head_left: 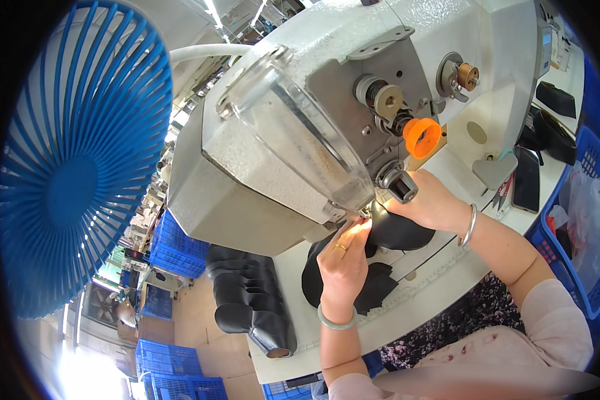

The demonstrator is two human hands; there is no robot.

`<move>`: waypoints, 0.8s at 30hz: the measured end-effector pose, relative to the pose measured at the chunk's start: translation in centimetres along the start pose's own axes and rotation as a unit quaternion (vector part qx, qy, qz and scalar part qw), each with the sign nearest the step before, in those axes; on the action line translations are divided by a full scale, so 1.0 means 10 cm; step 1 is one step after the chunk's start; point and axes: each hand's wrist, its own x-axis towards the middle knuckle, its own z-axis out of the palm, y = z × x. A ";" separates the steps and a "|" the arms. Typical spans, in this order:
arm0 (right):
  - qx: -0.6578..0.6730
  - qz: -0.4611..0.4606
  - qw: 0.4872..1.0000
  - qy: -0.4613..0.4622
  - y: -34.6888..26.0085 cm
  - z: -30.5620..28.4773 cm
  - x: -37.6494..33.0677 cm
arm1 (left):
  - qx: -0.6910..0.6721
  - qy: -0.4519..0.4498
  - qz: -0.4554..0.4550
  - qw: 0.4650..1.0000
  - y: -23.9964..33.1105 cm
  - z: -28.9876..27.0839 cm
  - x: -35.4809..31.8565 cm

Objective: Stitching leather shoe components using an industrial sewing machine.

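A black leather-like piece (401,231) lies under the needle area of a large white sewing machine (267,153). My left hand (345,261), with a ring and a pale bangle, has its fingers pressed together on the work, fingertips lit by the machine's lamp. From the other side my right hand (428,203), with a silver bangle at its wrist, grips the piece's edge; its fingertips are partly hidden behind the machine's dark knob (399,183). More black material (378,288) with a notched edge sits beside my left wrist. The needle itself is hard to make out.
A row of black shaped leather-like pieces (250,293) lies along the table's left side. On the right are a phone (527,179), red-handled snips (504,193), black pieces (555,100) and a blue basket (580,267). A blue fan (73,183) stands at far left.
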 end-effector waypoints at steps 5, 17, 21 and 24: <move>-0.076 -0.017 0.997 0.018 -0.07 -0.02 -0.03 | -0.004 0.002 -0.005 1.000 -0.03 -0.01 -0.02; -0.086 -0.058 0.994 -0.043 0.16 -0.08 0.20 | -0.034 0.027 -0.011 0.999 0.00 0.06 -0.06; -0.033 -0.042 0.994 -0.091 0.20 -0.14 0.29 | 0.020 0.025 -0.003 0.999 0.06 0.04 -0.05; -0.019 -0.039 0.996 -0.082 0.22 -0.09 0.31 | 0.041 0.017 0.005 0.999 0.05 0.03 -0.05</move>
